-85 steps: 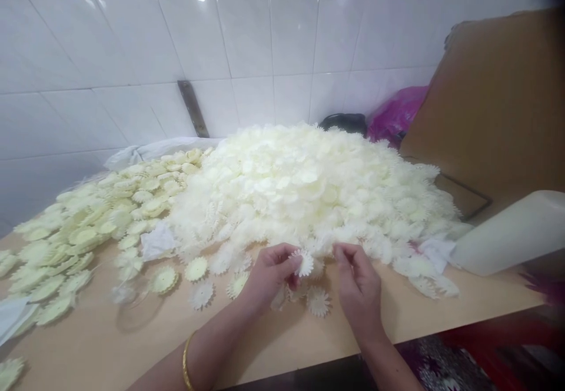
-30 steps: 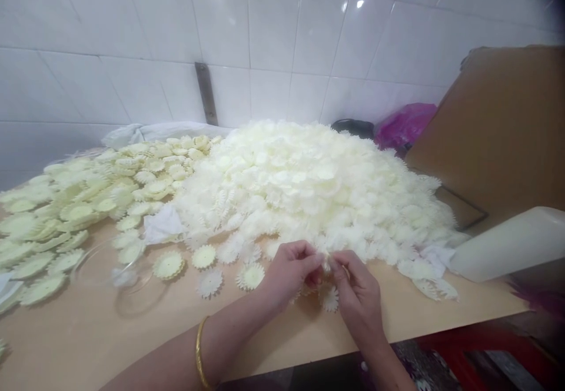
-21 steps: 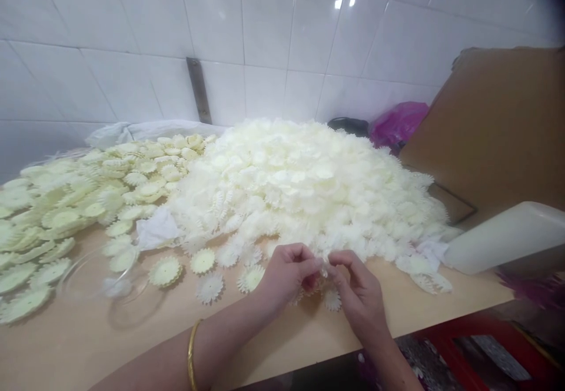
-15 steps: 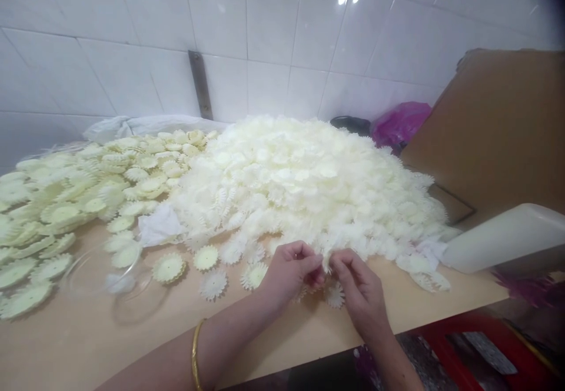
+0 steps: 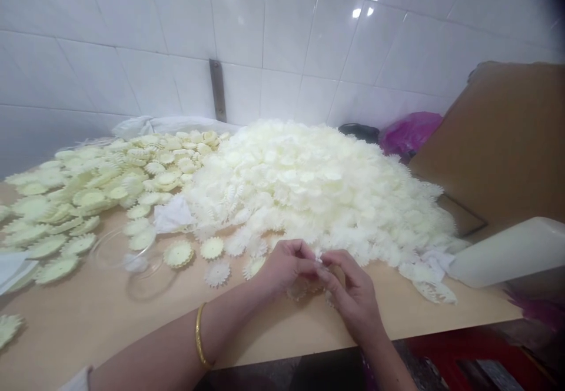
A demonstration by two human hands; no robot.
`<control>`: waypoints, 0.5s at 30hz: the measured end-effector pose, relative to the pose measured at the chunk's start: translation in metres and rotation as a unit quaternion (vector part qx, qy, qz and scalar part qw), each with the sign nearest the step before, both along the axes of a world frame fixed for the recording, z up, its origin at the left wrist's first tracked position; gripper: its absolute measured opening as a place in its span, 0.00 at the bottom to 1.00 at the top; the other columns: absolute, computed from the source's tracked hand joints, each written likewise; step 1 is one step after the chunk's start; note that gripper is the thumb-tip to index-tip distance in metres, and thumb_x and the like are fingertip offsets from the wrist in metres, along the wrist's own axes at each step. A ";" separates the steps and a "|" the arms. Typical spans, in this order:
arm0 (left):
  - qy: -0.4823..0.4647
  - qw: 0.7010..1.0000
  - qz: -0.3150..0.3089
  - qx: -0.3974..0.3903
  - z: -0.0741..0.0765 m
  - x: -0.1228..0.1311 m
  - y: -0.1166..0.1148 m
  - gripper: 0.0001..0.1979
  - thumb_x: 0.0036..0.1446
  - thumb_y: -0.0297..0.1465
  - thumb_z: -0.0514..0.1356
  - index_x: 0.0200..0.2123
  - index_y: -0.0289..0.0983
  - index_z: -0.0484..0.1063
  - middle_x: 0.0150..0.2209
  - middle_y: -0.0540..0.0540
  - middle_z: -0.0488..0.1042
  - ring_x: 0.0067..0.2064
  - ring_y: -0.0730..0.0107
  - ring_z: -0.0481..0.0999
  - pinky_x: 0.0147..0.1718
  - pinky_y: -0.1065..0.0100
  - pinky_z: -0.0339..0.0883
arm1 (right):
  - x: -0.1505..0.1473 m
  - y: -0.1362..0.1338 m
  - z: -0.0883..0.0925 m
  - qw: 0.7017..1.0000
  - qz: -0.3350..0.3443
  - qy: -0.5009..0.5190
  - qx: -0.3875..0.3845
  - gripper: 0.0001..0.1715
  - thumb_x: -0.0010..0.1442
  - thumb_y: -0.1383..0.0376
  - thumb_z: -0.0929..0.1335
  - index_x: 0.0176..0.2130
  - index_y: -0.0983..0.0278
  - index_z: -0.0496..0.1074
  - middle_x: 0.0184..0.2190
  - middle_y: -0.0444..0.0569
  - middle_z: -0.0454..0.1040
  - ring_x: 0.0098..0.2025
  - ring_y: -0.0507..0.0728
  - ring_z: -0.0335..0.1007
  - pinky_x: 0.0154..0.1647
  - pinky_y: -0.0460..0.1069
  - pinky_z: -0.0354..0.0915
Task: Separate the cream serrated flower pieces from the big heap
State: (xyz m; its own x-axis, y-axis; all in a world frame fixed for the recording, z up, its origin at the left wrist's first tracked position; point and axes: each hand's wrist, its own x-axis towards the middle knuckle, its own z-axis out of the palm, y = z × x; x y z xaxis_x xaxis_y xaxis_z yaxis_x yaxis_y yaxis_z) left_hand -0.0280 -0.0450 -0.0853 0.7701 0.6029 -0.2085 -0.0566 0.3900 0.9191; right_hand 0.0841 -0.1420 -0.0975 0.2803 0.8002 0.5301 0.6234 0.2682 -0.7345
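Above the near part of the table, my left hand [image 5: 286,268] and my right hand [image 5: 353,291] meet with fingertips pinched together. Between them shows a small bit of a white flower piece [image 5: 318,257]; my fingers hide most of it. Under and behind the hands lie thin white flower pieces with toothed edges, partly covered. A loose white one [image 5: 217,274] and a pale yellow one [image 5: 212,248] rest to the left of my left hand. Just beyond my fingers rises a large heap of white flower pieces [image 5: 309,185].
Thicker pale yellow discs [image 5: 88,196] spread over the left of the table [image 5: 168,314]. A clear ring [image 5: 99,255] lies near them. At right are a white bottle lying tilted [image 5: 512,252] and a cardboard box [image 5: 507,138]. Behind the heap is a purple bag [image 5: 410,132].
My two hands have come closer together, and the white piece between the fingertips shows less. The view has shifted left, so more discs and a white sheet appear at the left edge.
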 end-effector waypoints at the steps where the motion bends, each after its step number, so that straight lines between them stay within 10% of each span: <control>1: -0.003 1.000 -0.001 0.026 -0.001 0.000 0.000 0.09 0.35 0.26 0.65 0.19 0.33 0.65 0.17 0.50 0.68 0.21 0.75 0.69 0.24 0.71 0.62 | -0.001 0.001 0.001 1.000 -0.006 0.009 0.002 0.06 0.56 0.65 0.64 0.36 0.63 0.67 0.33 0.49 0.68 0.36 0.55 0.65 0.35 0.49 0.63; 15: -0.040 0.998 0.032 0.039 0.016 -0.008 0.007 0.11 0.41 0.30 0.63 0.20 0.35 0.61 0.17 0.50 0.69 0.21 0.73 0.70 0.23 0.71 0.63 | -0.009 0.013 0.006 0.967 -0.214 0.135 0.011 0.12 0.58 0.60 0.61 0.26 0.64 0.61 0.20 0.41 0.59 0.23 0.50 0.54 0.22 0.44 0.54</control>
